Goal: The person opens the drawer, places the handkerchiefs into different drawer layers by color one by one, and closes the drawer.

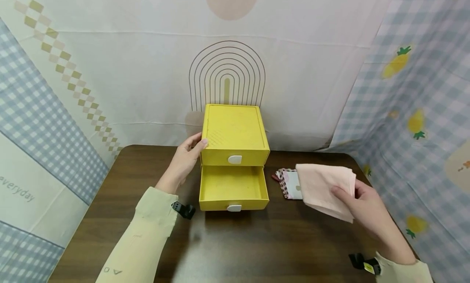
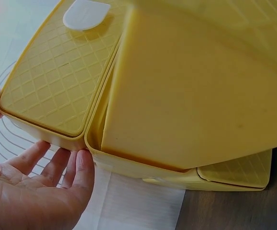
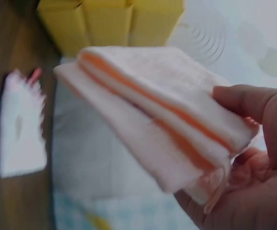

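Note:
A yellow two-tier drawer cabinet (image 1: 235, 128) stands at the back of the table, its lower drawer (image 1: 235, 204) pulled out and bare inside. At its left side my left hand (image 1: 185, 158) holds the upper tier, thumb by the top edge and bent fingertips (image 2: 83, 165) against the side wall. My right hand (image 1: 371, 205) pinches a folded pale pink towel (image 1: 323, 187), held up at the table's right side. The right wrist view shows the towel's stacked layers (image 3: 148, 105). Partly behind it in the head view lies a folded patterned cloth (image 1: 290, 184) with a checked edge.
The dark wooden table (image 1: 242, 242) meets a white printed curtain (image 1: 154, 79) behind the cabinet. Checked cloth hangs along the left (image 1: 44, 91) and right (image 1: 404, 140) sides. White tabs (image 1: 235, 159) mark the drawer fronts.

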Demonstrator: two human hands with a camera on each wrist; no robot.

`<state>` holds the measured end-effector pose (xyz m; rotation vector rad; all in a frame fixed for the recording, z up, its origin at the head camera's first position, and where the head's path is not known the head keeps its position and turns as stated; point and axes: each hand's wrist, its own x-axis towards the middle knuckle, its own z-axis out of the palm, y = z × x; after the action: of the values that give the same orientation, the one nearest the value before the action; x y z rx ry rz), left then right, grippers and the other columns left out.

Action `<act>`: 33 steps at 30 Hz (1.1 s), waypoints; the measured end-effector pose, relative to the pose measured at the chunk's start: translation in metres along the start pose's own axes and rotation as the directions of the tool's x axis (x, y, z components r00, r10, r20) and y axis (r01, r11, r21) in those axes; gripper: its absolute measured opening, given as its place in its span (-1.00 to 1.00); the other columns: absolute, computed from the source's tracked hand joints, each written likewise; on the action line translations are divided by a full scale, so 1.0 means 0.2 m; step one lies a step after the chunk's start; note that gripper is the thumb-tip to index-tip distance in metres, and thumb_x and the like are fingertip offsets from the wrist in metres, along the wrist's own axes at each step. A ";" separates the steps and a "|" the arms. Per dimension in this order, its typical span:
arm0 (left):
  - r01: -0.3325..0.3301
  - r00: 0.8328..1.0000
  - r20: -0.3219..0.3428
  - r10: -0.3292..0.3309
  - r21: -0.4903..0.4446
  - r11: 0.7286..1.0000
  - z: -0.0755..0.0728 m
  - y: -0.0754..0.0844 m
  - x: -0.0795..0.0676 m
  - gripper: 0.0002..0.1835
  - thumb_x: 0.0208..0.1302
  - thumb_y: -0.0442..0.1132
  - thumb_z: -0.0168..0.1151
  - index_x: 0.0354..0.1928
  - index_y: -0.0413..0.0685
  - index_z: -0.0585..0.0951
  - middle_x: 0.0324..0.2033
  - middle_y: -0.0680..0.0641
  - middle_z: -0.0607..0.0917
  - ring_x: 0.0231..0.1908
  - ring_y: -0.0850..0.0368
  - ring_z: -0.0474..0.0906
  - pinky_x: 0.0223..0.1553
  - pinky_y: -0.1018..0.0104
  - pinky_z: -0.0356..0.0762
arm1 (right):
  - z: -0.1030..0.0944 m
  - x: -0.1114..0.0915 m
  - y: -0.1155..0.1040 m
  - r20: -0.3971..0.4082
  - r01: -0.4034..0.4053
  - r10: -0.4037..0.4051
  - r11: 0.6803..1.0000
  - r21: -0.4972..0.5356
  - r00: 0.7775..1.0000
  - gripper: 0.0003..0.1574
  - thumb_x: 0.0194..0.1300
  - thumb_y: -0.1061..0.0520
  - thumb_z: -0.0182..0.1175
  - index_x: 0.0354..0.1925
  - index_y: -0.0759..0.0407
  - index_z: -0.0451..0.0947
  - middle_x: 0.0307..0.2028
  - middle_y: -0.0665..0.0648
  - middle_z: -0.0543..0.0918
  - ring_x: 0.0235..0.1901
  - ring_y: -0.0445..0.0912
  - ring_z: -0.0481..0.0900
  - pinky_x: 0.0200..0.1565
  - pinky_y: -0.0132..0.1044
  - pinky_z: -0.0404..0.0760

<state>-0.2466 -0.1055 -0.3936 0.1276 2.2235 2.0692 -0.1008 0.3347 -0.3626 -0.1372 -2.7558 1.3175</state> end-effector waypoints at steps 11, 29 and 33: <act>-0.008 1.000 -0.004 0.008 0.005 1.000 0.00 -0.01 0.00 -0.22 0.22 0.31 0.18 0.42 0.19 0.31 0.31 0.07 0.36 0.24 0.10 0.32 0.27 0.09 0.27 | 0.24 0.02 -0.31 0.048 0.211 -0.228 0.948 0.239 0.972 -0.62 0.31 0.07 0.29 -0.02 0.28 0.52 -0.28 0.22 0.67 -0.38 -0.02 0.68 -0.45 -0.12 0.67; -0.021 1.000 -0.005 0.021 -0.012 1.000 -0.02 -0.02 0.01 -0.25 0.23 0.28 0.20 0.40 0.16 0.34 0.23 0.05 0.44 0.14 0.09 0.40 0.24 0.05 0.32 | 0.65 0.09 -0.58 0.240 0.135 -0.303 0.834 0.535 0.922 -0.69 0.32 0.08 0.28 -0.05 0.24 0.56 -0.25 0.24 0.62 -0.35 0.01 0.62 -0.36 -0.19 0.64; -0.017 1.000 -0.002 0.017 -0.007 1.000 -0.01 -0.02 0.02 -0.25 0.22 0.29 0.20 0.40 0.18 0.34 0.25 0.07 0.43 0.16 0.11 0.39 0.23 0.09 0.32 | 0.77 0.16 -0.53 0.307 -0.017 -0.202 0.811 0.585 0.930 -0.56 0.33 -0.01 0.26 0.00 0.29 0.53 -0.23 0.26 0.64 -0.33 0.02 0.67 -0.34 -0.15 0.67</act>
<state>-0.2500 -0.1082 -0.3972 0.1447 2.2241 2.0864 -0.1557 0.1526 -0.3747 0.3111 -2.4001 2.2706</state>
